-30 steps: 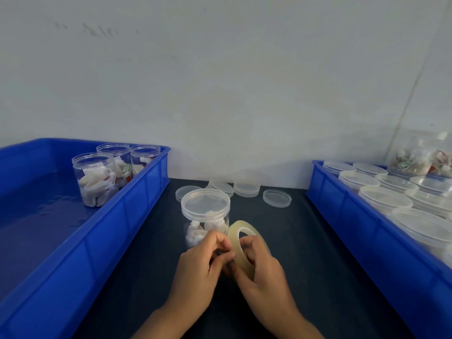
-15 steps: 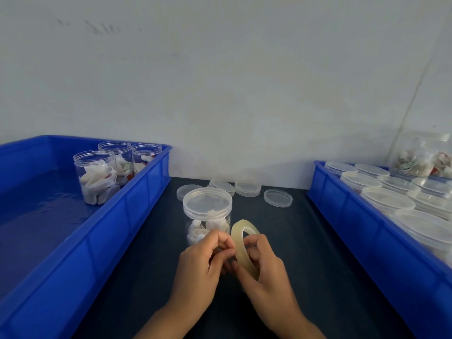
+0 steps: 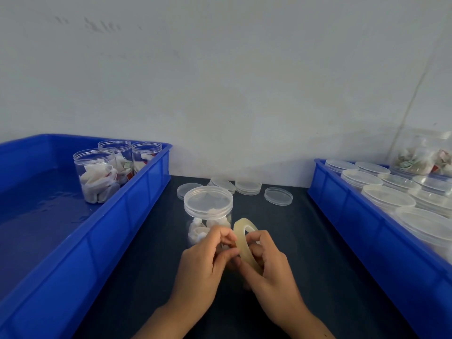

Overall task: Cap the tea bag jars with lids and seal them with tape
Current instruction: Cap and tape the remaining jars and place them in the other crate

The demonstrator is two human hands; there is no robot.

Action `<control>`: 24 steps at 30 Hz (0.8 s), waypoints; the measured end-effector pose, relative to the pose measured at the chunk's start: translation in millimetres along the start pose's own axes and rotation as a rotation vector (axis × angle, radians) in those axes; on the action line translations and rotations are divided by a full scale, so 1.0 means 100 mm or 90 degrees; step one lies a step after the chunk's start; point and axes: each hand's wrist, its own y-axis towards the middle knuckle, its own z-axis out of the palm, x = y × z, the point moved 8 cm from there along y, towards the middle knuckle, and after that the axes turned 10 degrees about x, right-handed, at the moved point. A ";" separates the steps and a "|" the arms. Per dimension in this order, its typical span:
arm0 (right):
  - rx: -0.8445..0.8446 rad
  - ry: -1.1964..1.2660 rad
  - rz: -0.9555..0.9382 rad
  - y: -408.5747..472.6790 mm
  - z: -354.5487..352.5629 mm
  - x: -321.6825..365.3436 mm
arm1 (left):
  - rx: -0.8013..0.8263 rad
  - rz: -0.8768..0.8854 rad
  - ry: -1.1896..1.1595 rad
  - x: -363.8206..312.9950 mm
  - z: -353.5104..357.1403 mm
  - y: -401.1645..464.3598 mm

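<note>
At nine o'clock we see a blue bin [image 3: 137,216] holding three uncapped jars [image 3: 96,176] of tea bags, clustered in its far right corner. Toward the centre, on the dark table [image 3: 151,265], stands a clear capped jar [image 3: 208,211] of tea bags, its lid [image 3: 208,199] seated on top. Behind it, at about twelve o'clock, several loose lids [image 3: 278,196] lie flat near the wall, some stacked. Just in front of the capped jar, at six o'clock, our left hand [image 3: 203,267] has its fingers curled, thumb and fingertips pinching at the edge of the tape roll [image 3: 244,243]; whether a free end of tape is caught between them we cannot tell. Our right hand [image 3: 269,267] grips the tape roll from the other side, holding it upright on edge with fingers hooked through its hole, just right of the jar. At three o'clock a second blue bin [image 3: 347,228] is packed with capped jars [image 3: 389,196], and one more jar [image 3: 423,155] of tea bags stands beyond it by the wall.
</note>
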 end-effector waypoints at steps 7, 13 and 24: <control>0.022 -0.073 -0.025 -0.01 0.04 0.02 | -0.005 0.032 0.030 -0.04 -0.03 0.00; 0.057 -0.076 -0.026 0.00 0.03 0.11 | -0.036 0.105 0.210 -0.26 -0.05 -0.01; 0.048 -0.127 0.046 0.04 -0.04 0.05 | -0.038 0.017 0.085 -0.17 -0.07 0.01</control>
